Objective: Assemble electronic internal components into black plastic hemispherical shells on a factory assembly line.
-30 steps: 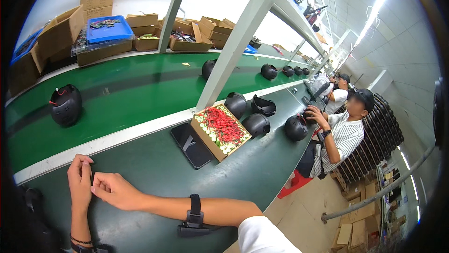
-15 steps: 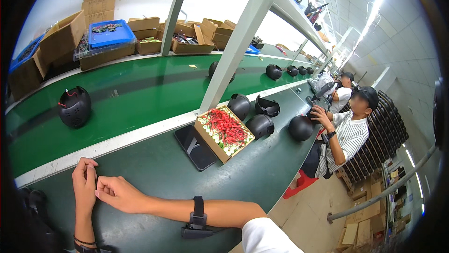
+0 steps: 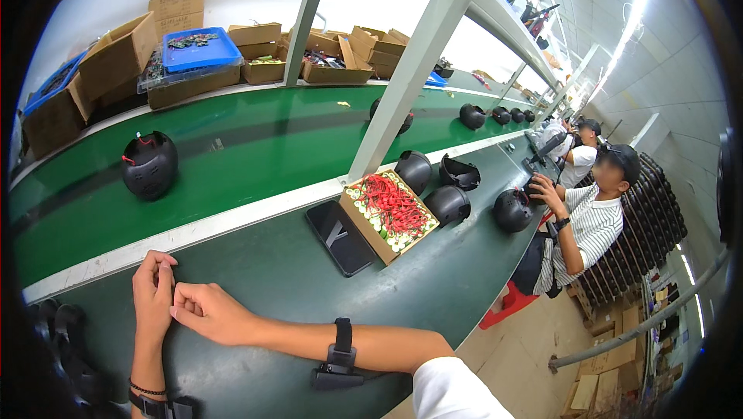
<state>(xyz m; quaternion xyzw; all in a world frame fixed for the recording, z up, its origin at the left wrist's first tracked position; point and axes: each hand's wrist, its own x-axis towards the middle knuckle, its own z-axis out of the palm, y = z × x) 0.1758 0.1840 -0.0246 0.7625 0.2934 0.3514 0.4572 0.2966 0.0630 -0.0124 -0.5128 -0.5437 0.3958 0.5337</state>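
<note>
My left hand (image 3: 154, 286) rests upright over the dark green bench near the belt's pale edge, its fingers bent and pressed together. Right beside it, my right hand (image 3: 207, 312) is loosely curled, its fingertips close to or touching the left; I cannot tell which. Nothing shows in either hand. To the right lie a black phone (image 3: 339, 239) and an open cardboard box (image 3: 379, 244) packed with red wires and round whitish-green parts. Beyond the left hand, a black helmet-like shell (image 3: 150, 167) with a red wire sits on the green belt (image 3: 255, 157).
Several black shells (image 3: 448, 204) stand beyond the box. A co-worker in a striped shirt (image 3: 594, 222) handles a round black shell (image 3: 513, 211) at right. A white post (image 3: 418, 63) rises at the belt's edge. Cartons and a blue tray (image 3: 203, 49) line the far side.
The whole view has shifted slightly, so things appear farther right. My hands keep their pose. The co-worker's shell has turned, now showing red on it.
</note>
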